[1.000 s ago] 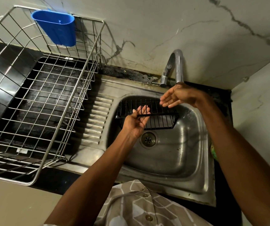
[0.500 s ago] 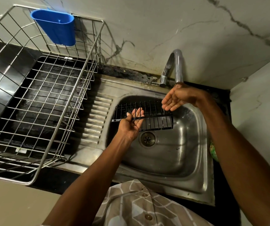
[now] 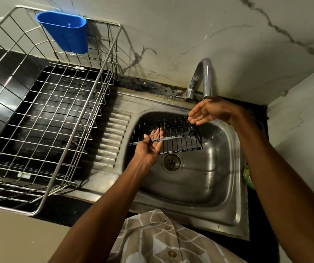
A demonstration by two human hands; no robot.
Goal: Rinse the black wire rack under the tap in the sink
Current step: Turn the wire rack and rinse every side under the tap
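Head view: left hand (image 3: 150, 147) pinches one black wire rack (image 3: 179, 133); right hand (image 3: 207, 112) spread.

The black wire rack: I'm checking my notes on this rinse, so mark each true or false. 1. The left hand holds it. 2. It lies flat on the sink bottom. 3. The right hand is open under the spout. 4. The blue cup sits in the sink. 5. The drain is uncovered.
1. True: the left hand grips the front bar of the black wire rack.
2. False: it is held tilted above the bottom of the sink.
3. True: the right hand is open below the tap.
4. False: the blue cup hangs on the dish basket.
5. True: the drain shows.
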